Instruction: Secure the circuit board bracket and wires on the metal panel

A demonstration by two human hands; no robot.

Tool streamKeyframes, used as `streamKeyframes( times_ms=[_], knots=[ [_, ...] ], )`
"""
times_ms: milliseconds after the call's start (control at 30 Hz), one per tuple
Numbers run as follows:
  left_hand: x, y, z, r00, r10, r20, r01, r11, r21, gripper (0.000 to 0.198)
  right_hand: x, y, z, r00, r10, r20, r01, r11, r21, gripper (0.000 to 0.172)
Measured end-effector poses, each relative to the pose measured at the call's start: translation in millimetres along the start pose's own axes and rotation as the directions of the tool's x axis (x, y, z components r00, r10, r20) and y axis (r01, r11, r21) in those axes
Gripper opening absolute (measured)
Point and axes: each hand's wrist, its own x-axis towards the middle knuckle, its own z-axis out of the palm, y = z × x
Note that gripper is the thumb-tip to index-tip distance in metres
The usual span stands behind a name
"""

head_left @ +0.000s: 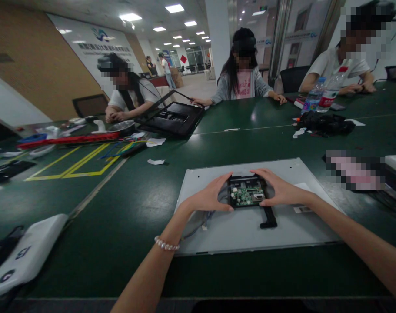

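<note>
A green circuit board [247, 196] sits in a black plastic bracket [244, 178] near the middle of a flat grey metal panel [214, 237]. My left hand [214, 194] curves around the bracket's left side, thumb at the near corner and fingertips at the far one. On the other side my right hand [279, 190] grips the right edge in the same way. A black arm [268, 218] of the bracket sticks out toward me below my right thumb. Grey cables [198, 224] run from beneath my left hand across the panel.
Across the green table [145, 243], a person's hand [201, 102] touches a black open casing [176, 117]. Two bottles [328, 91] and a black plastic bag [324, 124] are at the right back. White devices [28, 252] lie at left, a red strip [74, 139] farther back.
</note>
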Motion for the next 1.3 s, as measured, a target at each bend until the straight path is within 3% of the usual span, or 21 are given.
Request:
streamKeyframes(
  times_ms=[300,833,1300],
  knots=[
    [1,3,2.7,1.000,-0.002,0.000,0.002,0.997,0.082,0.113,-3,3,-1,1.000,-0.006,-0.012,0.006,1.000,0.023,0.097],
    [-1,2,2.0,1.000,-0.003,0.005,0.003,1.000,-0.005,0.112,-6,7,4,0.999,0.017,-0.029,-0.016,1.000,0.019,0.089],
    [1,9,1.3,0.999,-0.044,0.029,0.044,0.999,0.015,0.115,-9,6,6,0.999,0.022,-0.041,-0.022,1.000,0.007,0.090]
  ],
)
